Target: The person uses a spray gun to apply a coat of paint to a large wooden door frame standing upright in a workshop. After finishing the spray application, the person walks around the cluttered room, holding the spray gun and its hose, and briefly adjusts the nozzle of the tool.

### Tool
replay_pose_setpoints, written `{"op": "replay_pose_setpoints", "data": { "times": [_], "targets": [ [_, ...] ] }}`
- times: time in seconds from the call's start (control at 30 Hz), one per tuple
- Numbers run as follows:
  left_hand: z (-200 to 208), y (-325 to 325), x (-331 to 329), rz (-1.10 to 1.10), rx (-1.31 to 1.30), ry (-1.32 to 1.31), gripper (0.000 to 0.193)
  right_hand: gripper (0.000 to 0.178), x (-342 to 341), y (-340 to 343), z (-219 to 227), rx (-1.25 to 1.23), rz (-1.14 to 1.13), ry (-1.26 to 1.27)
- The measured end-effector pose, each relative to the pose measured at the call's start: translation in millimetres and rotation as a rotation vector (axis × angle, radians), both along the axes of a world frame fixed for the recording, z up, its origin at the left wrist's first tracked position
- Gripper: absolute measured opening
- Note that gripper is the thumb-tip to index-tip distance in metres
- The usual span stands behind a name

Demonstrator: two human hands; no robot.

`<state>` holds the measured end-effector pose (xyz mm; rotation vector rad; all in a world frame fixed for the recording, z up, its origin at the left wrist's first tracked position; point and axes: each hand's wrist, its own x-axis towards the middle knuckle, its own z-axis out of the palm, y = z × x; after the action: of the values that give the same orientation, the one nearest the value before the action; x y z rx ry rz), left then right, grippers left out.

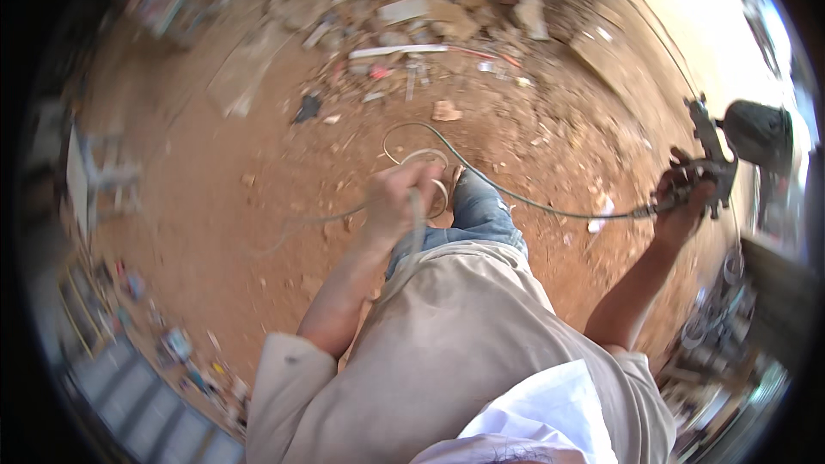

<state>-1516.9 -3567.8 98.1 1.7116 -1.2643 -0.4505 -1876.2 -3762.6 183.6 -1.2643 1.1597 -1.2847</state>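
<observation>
My right hand [685,204] is closed round the handle of a paint spray gun [715,155], held out to the right. A dark rounded cup [758,134] is fixed to the gun's far side. From the gun's grip a thin greenish air hose [524,200] runs leftward in a sagging curve and loops in front of my legs. My left hand [400,196] is closed on a pale part of the hose, a little blurred, in front of my jeans. Another stretch of hose trails off left from that hand and fades into blur.
Reddish dirt ground [258,206] spreads around me. Ahead lies a heap of rubble [430,13] with a white strip [400,50]. Leftward stands a pale stool-like frame [112,174]; a grey panelled object [146,404] lies lower left. Tangled cable [718,314] hangs at right, near a pale wall [679,34].
</observation>
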Motion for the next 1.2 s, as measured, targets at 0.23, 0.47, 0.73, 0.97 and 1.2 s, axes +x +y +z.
{"op": "replay_pose_setpoints", "data": {
  "times": [0.23,0.47,0.73,0.97,1.2],
  "targets": [
    [-67,-35,-43,-0.009,0.496,-0.128,0.051,0.061,-192,-21,12,-0.322,-0.344,-0.159],
    [-121,-127,-38,0.299,0.472,-0.359,0.053,0.06,-371,-106,104,-0.498,-0.41,-0.197],
    [-171,-179,-69,0.941,0.49,0.235,0.04,0.065,-534,-274,191,-0.719,-0.395,-0.138],
    [-210,-352,-250,0.525,0.901,-0.355,0.025,0.074,-643,-496,229,-0.832,-0.605,0.126],
    [-191,-674,-421,-0.328,1.44,-0.273,0.027,0.077,-749,-696,310,-0.796,-0.825,0.153]
  ]
}}
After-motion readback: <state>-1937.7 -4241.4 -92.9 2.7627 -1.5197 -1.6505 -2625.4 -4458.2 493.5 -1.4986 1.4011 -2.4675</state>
